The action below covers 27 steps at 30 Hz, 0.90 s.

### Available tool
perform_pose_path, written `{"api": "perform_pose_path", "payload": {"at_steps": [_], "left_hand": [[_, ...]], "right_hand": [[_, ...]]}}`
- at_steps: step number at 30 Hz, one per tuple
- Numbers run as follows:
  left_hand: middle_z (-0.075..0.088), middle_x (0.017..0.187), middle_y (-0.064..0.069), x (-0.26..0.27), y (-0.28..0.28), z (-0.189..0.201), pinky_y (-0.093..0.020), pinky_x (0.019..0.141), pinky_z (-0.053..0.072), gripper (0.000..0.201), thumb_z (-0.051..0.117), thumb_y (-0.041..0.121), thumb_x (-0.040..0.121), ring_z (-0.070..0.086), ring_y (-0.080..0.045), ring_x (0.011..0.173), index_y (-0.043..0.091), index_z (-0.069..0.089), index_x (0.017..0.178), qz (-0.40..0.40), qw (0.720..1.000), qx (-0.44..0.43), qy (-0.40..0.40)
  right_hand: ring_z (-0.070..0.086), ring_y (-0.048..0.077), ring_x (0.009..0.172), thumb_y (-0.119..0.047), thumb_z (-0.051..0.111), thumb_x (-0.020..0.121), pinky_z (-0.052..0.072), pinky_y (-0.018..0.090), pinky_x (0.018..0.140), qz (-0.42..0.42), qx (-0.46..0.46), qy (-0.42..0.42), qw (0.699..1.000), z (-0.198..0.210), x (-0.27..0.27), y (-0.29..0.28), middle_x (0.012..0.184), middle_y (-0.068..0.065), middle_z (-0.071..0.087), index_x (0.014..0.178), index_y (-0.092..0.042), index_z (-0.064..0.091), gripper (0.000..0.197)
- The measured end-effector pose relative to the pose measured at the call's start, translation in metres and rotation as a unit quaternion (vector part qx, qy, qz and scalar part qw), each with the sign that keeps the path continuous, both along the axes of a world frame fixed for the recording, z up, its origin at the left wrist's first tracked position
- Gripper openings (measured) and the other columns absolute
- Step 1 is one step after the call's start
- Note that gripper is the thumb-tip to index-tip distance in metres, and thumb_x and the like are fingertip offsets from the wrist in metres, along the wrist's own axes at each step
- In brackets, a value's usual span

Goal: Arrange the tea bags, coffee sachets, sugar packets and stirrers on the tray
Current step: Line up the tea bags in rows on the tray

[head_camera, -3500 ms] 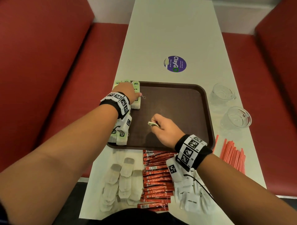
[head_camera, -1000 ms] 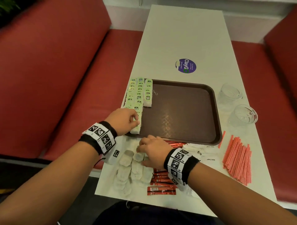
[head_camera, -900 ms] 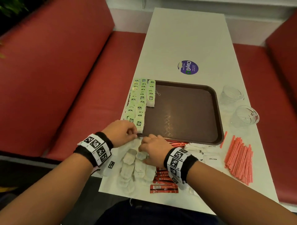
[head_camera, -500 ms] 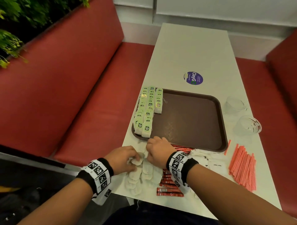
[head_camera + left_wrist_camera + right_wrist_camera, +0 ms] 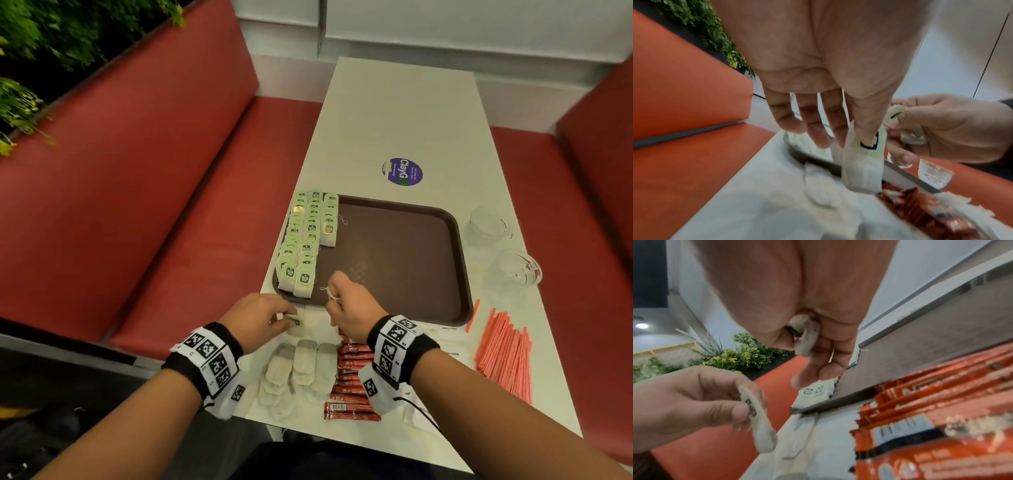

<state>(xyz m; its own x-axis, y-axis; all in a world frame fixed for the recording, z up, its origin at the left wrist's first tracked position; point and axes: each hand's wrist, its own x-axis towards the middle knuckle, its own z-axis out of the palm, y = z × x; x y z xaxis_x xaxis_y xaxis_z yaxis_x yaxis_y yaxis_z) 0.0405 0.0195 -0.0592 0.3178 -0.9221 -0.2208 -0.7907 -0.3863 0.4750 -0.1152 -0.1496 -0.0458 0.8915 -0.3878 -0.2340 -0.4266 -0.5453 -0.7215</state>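
A brown tray (image 5: 404, 260) lies on the white table, with rows of green-tagged tea bags (image 5: 308, 240) along its left side. My left hand (image 5: 260, 322) pinches one tea bag (image 5: 861, 162) by its green tag, just in front of the tray's near left corner; the same bag (image 5: 758, 423) hangs from my fingers in the right wrist view. My right hand (image 5: 349, 305) is curled over the tray's near edge and grips another tea bag (image 5: 806, 339), its string (image 5: 329, 293) sticking out. Loose tea bags (image 5: 301, 370) and red coffee sachets (image 5: 349, 377) lie near me.
Orange stirrers (image 5: 503, 353) lie in a pile at the right, white sugar packets (image 5: 452, 346) beside my right wrist. Two clear glass cups (image 5: 513, 270) stand right of the tray. A round purple sticker (image 5: 402, 171) is farther up the table. Red bench seats flank both sides.
Both hands left the tray's tea bag rows, dropped to the loose pile in front of it, and each picked up a tea bag. My right hand has now lifted to the tray's near edge.
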Motion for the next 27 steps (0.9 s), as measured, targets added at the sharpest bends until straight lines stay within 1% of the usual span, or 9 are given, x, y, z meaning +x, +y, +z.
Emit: {"api": "perform_pose_path", "payload": {"at_steps": [6,9,12,16,19,21,22,25,27], "left_hand": [[0.068,0.085,0.010,-0.019,-0.025,0.035,-0.037,0.074,0.051,0.011,0.064,0.033,0.095,0.060,-0.010,0.078,0.028,0.073,0.100,0.005,0.996,-0.083,0.030],[0.069,0.084,0.011,-0.033,-0.036,0.050,-0.033,0.074,0.050,0.009,0.065,0.028,0.094,0.060,-0.007,0.078,0.027,0.073,0.099,0.014,0.993,-0.112,0.037],[0.067,0.083,0.018,-0.042,-0.046,0.062,-0.021,0.069,0.044,0.008,0.066,0.025,0.094,0.058,-0.003,0.077,0.029,0.072,0.097,0.038,0.987,-0.151,0.043],[0.064,0.078,0.025,-0.055,-0.057,0.070,-0.007,0.064,0.037,0.010,0.071,0.022,0.090,0.056,0.004,0.071,0.029,0.073,0.097,0.095,0.975,-0.195,0.040],[0.068,0.080,0.021,-0.062,-0.063,0.068,-0.013,0.065,0.045,0.014,0.076,0.025,0.086,0.058,0.000,0.069,0.028,0.072,0.099,0.144,0.966,-0.192,0.100],[0.069,0.078,0.012,-0.060,-0.069,0.063,-0.022,0.067,0.049,0.006,0.075,0.027,0.087,0.060,-0.003,0.070,0.030,0.070,0.088,0.156,0.965,-0.176,0.116],[0.067,0.074,0.011,-0.059,-0.072,0.061,-0.020,0.065,0.047,0.011,0.075,0.027,0.087,0.058,-0.002,0.068,0.032,0.068,0.080,0.162,0.965,-0.174,0.110],[0.060,0.064,0.011,-0.045,-0.085,0.058,-0.014,0.058,0.038,0.024,0.075,0.026,0.087,0.050,-0.001,0.058,0.031,0.060,0.068,0.185,0.964,-0.171,0.087],[0.059,0.062,0.011,-0.025,-0.098,0.053,-0.014,0.058,0.040,0.026,0.075,0.026,0.087,0.050,0.000,0.057,0.028,0.059,0.066,0.213,0.960,-0.164,0.076]], "right_hand": [[0.054,0.002,0.068,-0.013,0.053,0.094,0.042,0.019,0.060,0.039,0.045,-0.022,0.998,0.013,-0.013,-0.004,0.093,-0.009,0.056,0.117,-0.018,0.049,0.025],[0.057,0.007,0.074,-0.024,0.062,0.090,0.044,0.023,0.065,0.046,0.023,-0.050,0.997,0.022,-0.020,-0.007,0.090,-0.008,0.061,0.109,-0.021,0.059,0.019],[0.057,0.013,0.083,-0.023,0.061,0.093,0.043,0.027,0.072,0.037,-0.012,-0.080,0.996,0.029,-0.027,-0.019,0.091,-0.005,0.061,0.101,-0.017,0.064,0.010],[0.053,0.011,0.077,-0.025,0.060,0.096,0.037,0.027,0.066,0.046,-0.021,-0.093,0.994,0.037,-0.033,-0.033,0.083,-0.006,0.056,0.091,-0.014,0.061,0.012],[0.051,0.007,0.070,-0.034,0.058,0.099,0.039,0.021,0.059,0.037,-0.005,-0.102,0.994,0.038,-0.034,-0.041,0.082,-0.004,0.059,0.091,-0.014,0.061,0.022],[0.051,0.004,0.069,-0.035,0.059,0.100,0.037,0.016,0.057,0.029,0.001,-0.110,0.993,0.038,-0.033,-0.047,0.084,-0.004,0.060,0.094,-0.015,0.062,0.021],[0.050,0.003,0.070,-0.033,0.059,0.100,0.036,0.015,0.058,0.027,0.002,-0.111,0.994,0.037,-0.031,-0.049,0.085,-0.005,0.060,0.095,-0.015,0.061,0.019],[0.052,0.004,0.069,-0.025,0.055,0.101,0.038,0.019,0.060,-0.001,0.021,-0.095,0.995,0.035,-0.026,-0.056,0.086,-0.006,0.060,0.103,-0.019,0.056,0.006],[0.051,0.011,0.063,-0.018,0.052,0.099,0.043,0.028,0.060,-0.030,0.054,-0.084,0.995,0.035,-0.023,-0.060,0.082,-0.003,0.059,0.106,-0.021,0.048,0.009]]}}
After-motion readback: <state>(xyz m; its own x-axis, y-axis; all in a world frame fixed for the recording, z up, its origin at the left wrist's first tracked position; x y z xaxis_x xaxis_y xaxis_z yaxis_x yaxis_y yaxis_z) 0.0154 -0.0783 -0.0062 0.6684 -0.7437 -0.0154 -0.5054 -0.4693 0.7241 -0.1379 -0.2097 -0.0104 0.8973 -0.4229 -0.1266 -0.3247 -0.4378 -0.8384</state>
